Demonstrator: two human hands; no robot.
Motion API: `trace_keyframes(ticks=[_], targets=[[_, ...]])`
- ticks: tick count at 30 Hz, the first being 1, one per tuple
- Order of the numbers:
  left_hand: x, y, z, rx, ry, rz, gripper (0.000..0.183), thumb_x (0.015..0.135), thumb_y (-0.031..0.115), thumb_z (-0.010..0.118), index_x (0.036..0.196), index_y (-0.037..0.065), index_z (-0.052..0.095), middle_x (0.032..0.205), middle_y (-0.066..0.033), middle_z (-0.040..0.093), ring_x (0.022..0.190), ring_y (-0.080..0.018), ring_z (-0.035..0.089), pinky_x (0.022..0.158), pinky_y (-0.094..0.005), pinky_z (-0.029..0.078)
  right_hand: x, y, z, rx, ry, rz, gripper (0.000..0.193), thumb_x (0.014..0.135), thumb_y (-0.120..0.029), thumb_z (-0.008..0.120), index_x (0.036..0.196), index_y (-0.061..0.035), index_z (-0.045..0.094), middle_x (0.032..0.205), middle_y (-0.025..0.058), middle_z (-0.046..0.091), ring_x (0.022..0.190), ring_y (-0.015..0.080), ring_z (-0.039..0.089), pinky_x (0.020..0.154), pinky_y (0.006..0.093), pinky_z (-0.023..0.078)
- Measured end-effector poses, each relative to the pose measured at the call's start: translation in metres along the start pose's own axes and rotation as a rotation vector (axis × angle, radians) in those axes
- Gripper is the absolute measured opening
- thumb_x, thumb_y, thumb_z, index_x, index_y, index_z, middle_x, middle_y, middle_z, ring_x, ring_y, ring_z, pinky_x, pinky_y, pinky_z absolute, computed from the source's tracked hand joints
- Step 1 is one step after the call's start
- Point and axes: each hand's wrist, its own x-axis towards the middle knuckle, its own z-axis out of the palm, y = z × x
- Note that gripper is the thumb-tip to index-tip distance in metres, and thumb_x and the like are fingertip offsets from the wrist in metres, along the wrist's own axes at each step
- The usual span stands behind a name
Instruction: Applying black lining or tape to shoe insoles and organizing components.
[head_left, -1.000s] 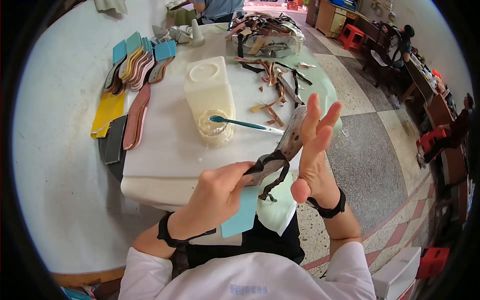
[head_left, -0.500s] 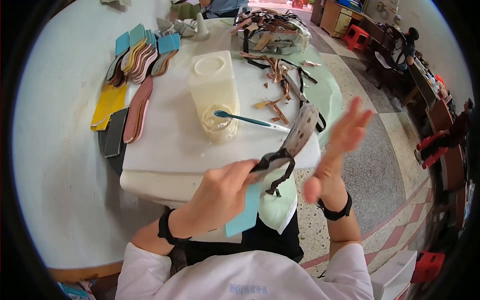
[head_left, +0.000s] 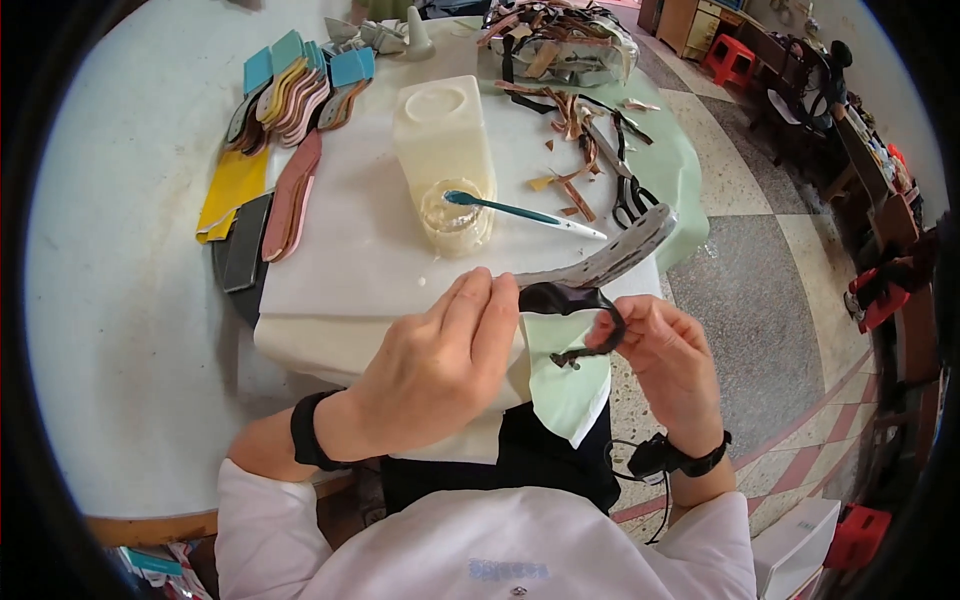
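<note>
My left hand (head_left: 430, 365) is closed around one end of a long, curved, grey-white piece with dark spots (head_left: 620, 248), shaped like an insole. A dark, glossy strip (head_left: 562, 298) hangs off its near edge and curls down to a ragged end. With thumb and fingers, my right hand (head_left: 672, 362) pinches the strip at its outer bend. Beyond the hands, a teal-and-white toothbrush (head_left: 530, 213) rests with its head on the mouth of a translucent plastic jug (head_left: 430, 130) lying on its side, with pasty cream stuff at the opening.
Stacked sole-shaped pieces (head_left: 295, 105) with turquoise ends lie at the left, near pink ones (head_left: 293, 195) and a yellow sheet (head_left: 232, 195). Black-handled scissors (head_left: 632, 198) and leather scraps (head_left: 575, 125) are at the right, below a scrap-filled clear bag (head_left: 560, 60). Pale green cloth (head_left: 570, 385) hangs in front.
My right hand has come in from the right, where it was spread open, and has taken hold of the dark strip. The spotted piece has tilted flatter in my left hand.
</note>
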Motion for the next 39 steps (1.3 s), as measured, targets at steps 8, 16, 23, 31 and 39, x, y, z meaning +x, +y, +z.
trace_keyframes(ticks=[8, 16, 23, 31, 39], targets=[[-0.003, 0.004, -0.022, 0.223, -0.1, 0.138, 0.033, 0.07, -0.001, 0.06, 0.098, -0.018, 0.055, 0.089, -0.0312, 0.058, 0.083, -0.0364, 0.064, 0.056, -0.0312, 0.055, -0.009, -0.016, 0.026, 0.071, -0.022, 0.124, 0.026, 0.092, -0.021, 0.058, 0.097, 0.004, 0.062, 0.075, 0.0054, 0.061, 0.06, 0.0122, 0.058, 0.056, 0.0241, 0.047], [-0.015, 0.005, -0.03, 0.337, -0.172, 0.2, 0.033, 0.07, -0.002, 0.059, 0.099, -0.018, 0.056, 0.092, -0.0324, 0.059, 0.084, -0.0375, 0.065, 0.058, -0.031, 0.055, -0.03, -0.012, 0.056, -0.349, 0.203, -0.078, 0.007, 0.084, -0.002, 0.064, 0.084, 0.0045, 0.062, 0.066, 0.0027, 0.058, 0.048, 0.0055, 0.052, 0.043, 0.0183, 0.039], [-0.015, 0.004, -0.026, 0.366, -0.2, 0.256, 0.031, 0.071, 0.001, 0.058, 0.096, -0.017, 0.057, 0.087, -0.0337, 0.06, 0.082, -0.0375, 0.066, 0.053, -0.0288, 0.056, -0.023, 0.001, 0.059, -1.111, 0.243, -0.804, 0.017, 0.07, 0.012, 0.063, 0.082, 0.001, 0.059, 0.068, 0.007, 0.055, 0.059, 0.0172, 0.053, 0.049, 0.0242, 0.039], [-0.014, 0.003, -0.018, 0.341, -0.229, 0.211, 0.034, 0.07, -0.002, 0.057, 0.1, -0.018, 0.055, 0.094, -0.0338, 0.058, 0.085, -0.0389, 0.064, 0.059, -0.0316, 0.056, -0.024, -0.001, 0.054, -1.141, 0.213, -0.696, 0.017, 0.072, 0.012, 0.061, 0.082, -0.0007, 0.057, 0.067, 0.0079, 0.056, 0.053, 0.0196, 0.05, 0.046, 0.0277, 0.038], [-0.013, 0.001, -0.016, 0.317, -0.251, 0.247, 0.033, 0.071, -0.002, 0.057, 0.099, -0.018, 0.055, 0.094, -0.0338, 0.057, 0.085, -0.0381, 0.065, 0.059, -0.0311, 0.056, -0.02, -0.006, 0.04, -1.308, 0.251, -0.684, 0.014, 0.074, 0.005, 0.066, 0.079, -0.0022, 0.056, 0.065, 0.0091, 0.056, 0.049, 0.024, 0.052, 0.044, 0.0311, 0.039]])
